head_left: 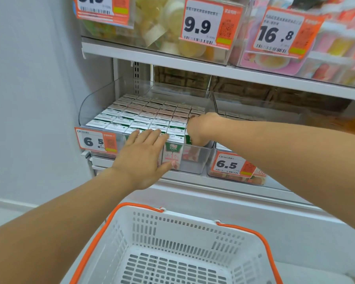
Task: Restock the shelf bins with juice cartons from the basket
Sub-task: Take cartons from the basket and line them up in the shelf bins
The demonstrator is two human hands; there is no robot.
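A clear shelf bin (pixel 94 107) holds several rows of small white juice cartons (pixel 148 115) standing upright. My left hand (pixel 143 152) lies flat with fingers spread against the bin's front wall, fingertips over the front row. My right hand (pixel 201 128) reaches down into the bin's right front corner, fingers curled around a carton (pixel 190 140) there; the fingers hide most of it. The white basket (pixel 193 228) with orange handles sits below me and shows nothing inside.
A second clear bin (pixel 234 173) with a 6.5 price tag stands to the right. The shelf above (pixel 172 58) carries bins of jelly cups with tags 9.9 and 16.8. A white wall (pixel 29 99) closes the left side.
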